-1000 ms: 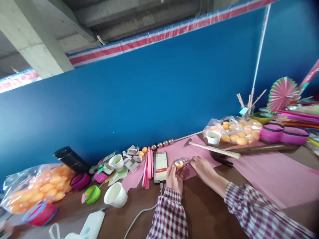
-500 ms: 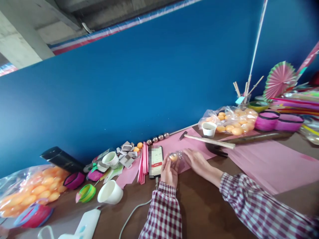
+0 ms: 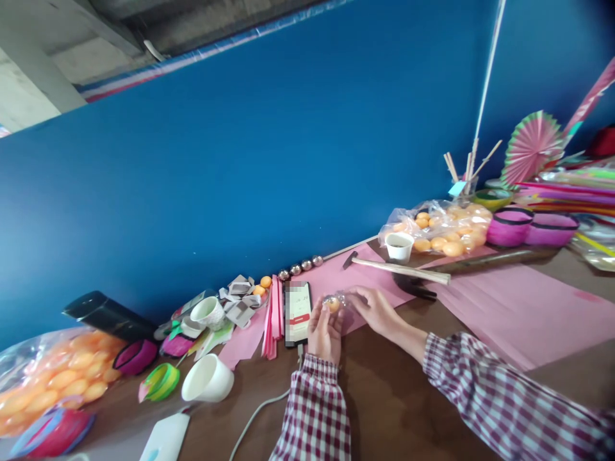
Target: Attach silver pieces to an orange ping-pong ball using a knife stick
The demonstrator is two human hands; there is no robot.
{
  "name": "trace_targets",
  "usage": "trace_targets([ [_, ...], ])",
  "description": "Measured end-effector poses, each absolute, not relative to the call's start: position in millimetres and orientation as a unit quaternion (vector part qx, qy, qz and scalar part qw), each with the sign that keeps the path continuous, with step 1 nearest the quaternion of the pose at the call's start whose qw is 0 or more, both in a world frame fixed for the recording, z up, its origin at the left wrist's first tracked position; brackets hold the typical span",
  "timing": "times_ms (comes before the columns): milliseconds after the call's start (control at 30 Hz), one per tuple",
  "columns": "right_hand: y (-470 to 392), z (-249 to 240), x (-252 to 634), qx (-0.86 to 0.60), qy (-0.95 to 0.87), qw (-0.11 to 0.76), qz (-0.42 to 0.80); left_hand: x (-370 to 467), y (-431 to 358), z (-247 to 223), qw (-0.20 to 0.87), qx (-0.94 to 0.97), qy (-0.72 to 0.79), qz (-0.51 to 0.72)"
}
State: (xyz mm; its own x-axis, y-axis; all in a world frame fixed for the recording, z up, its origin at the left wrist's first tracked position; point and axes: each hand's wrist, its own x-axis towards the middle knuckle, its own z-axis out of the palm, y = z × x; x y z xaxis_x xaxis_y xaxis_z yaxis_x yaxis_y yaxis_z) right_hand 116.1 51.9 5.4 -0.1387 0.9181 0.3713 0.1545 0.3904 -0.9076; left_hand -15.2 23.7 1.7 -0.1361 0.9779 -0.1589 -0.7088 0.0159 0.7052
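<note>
My left hand [image 3: 325,333] is closed around a small orange ball [image 3: 332,305], which sits at the fingertips with clear plastic film [image 3: 342,298] about it. To its right, my right hand [image 3: 375,310] has its thumb and fingers together at the film's edge; the exact grip is small and partly blurred. Both hands are above the table, just right of a lit phone [image 3: 298,314] with a cable. Pink paper [image 3: 331,275] lies beneath and behind them. A hammer [image 3: 398,267] with a wooden handle rests beyond the right hand.
Left of the phone are pink strips [image 3: 273,317], a white cup [image 3: 207,378], green tape [image 3: 162,382] and a bag of orange balls [image 3: 62,378]. Shiny metal balls [image 3: 300,267] line the wall's foot. At right are another ball bag [image 3: 451,234], a small cup [image 3: 399,246] and pink sheets [image 3: 523,314].
My right hand's fingers have curled in slightly at the film. The left hand keeps hold of the orange ball. The whole view has shifted a little.
</note>
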Motion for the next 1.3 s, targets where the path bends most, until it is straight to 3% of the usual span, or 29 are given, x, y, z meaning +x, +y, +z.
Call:
trace_targets([
  [1300,42.5,16.9,116.0,-0.406,-0.645,0.537,0.362,-13.1,22.3,6.7,0.624,0.205,0.346,0.67],
])
